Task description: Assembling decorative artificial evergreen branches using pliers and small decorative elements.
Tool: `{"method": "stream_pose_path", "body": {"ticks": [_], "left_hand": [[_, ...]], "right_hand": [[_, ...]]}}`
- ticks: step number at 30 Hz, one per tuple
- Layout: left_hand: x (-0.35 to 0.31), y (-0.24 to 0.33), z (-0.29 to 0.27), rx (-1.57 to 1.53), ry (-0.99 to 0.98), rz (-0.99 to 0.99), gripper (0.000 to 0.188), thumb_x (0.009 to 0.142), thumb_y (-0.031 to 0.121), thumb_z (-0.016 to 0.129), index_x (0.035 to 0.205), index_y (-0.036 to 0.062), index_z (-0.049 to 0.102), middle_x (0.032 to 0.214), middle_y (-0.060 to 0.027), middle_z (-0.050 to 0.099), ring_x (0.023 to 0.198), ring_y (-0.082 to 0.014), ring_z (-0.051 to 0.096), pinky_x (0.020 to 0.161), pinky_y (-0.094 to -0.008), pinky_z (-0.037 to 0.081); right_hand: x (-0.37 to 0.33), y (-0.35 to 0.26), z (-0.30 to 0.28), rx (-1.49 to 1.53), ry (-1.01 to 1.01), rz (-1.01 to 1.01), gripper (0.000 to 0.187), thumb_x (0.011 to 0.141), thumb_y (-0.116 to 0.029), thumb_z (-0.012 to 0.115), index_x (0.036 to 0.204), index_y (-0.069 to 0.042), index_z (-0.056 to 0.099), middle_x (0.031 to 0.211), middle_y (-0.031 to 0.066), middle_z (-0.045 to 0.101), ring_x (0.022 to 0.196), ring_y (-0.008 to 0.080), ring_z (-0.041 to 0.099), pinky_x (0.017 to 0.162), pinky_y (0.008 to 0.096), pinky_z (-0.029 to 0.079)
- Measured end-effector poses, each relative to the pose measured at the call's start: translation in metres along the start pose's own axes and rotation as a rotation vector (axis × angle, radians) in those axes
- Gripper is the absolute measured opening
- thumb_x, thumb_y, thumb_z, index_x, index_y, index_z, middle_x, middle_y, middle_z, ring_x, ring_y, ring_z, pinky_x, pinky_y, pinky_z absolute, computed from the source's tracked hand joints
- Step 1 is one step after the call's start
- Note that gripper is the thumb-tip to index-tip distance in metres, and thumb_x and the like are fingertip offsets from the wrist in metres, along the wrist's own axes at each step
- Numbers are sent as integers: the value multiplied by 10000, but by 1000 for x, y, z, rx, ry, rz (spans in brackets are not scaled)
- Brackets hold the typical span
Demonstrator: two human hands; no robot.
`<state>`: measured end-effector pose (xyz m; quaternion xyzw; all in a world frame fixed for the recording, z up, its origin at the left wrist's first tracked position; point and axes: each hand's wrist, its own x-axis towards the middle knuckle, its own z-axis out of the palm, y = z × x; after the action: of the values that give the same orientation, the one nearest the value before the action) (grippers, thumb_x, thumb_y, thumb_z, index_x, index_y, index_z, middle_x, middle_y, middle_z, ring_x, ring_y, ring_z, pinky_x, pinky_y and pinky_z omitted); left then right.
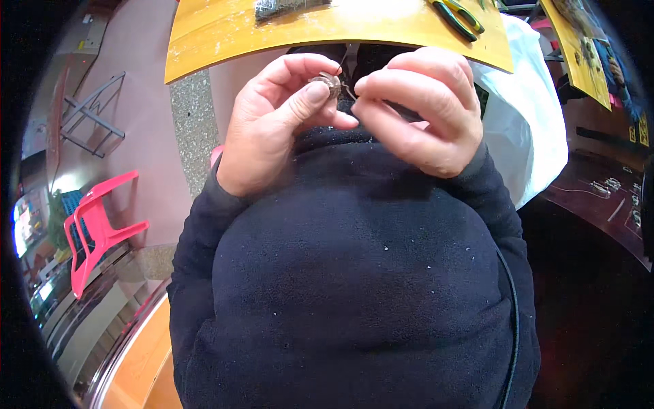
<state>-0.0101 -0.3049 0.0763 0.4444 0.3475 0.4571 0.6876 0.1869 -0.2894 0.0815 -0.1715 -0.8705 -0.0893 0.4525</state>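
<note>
Between thumb and fingers, my left hand (pixel 262 126) grips a small grey-brown coiled bundle (pixel 330 84), which looks like wound wire or cord. A thin strand (pixel 348 91) sticks out from it toward my right hand (pixel 432 112). The fingertips and thumb of that hand are pinched together close beside the bundle, seemingly at the strand's end; what lies between them is hidden. Both hands are raised in front of my dark top, just short of the yellow table (pixel 381 26).
Pliers with yellow-and-black handles (pixel 458 17) and a dark flat bundle (pixel 286 7) lie on the table. A white plastic bag (pixel 528 109) hangs at its right. Left stands a pink plastic chair (pixel 102 225). A dark table (pixel 593 177) with small wire pieces is far right.
</note>
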Motion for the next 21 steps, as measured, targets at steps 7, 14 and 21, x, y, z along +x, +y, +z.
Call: {"method": "stream_pose_path", "body": {"ticks": [7, 14, 21], "left_hand": [[5, -7, -7, -299, -157, -19, 236, 907, 117, 551, 1117, 14, 524, 890, -35, 567, 782, -105, 572, 772, -351, 565], [4, -7, -2, -203, -88, 40, 223, 892, 76, 565, 1100, 7, 526, 907, -51, 574, 794, -114, 577, 747, -349, 573], [4, -10, -2, -166, -136, 134, 210, 874, 22, 571, 1077, -6, 526, 972, -85, 571, 848, -145, 596, 736, -330, 576]], "right_hand": [[-13, 6, 21, 596, 200, 388, 157, 780, 20, 656, 911, 0, 571, 916, 127, 617, 805, 199, 601, 733, 290, 482], [-11, 1, 12, 751, 156, 501, 184, 841, 32, 596, 1002, 22, 508, 933, 144, 601, 868, 182, 597, 800, 288, 485], [-6, 5, -2, 768, 9, 451, 140, 842, 87, 542, 962, 15, 553, 939, 133, 604, 858, 168, 596, 776, 252, 481]]}}
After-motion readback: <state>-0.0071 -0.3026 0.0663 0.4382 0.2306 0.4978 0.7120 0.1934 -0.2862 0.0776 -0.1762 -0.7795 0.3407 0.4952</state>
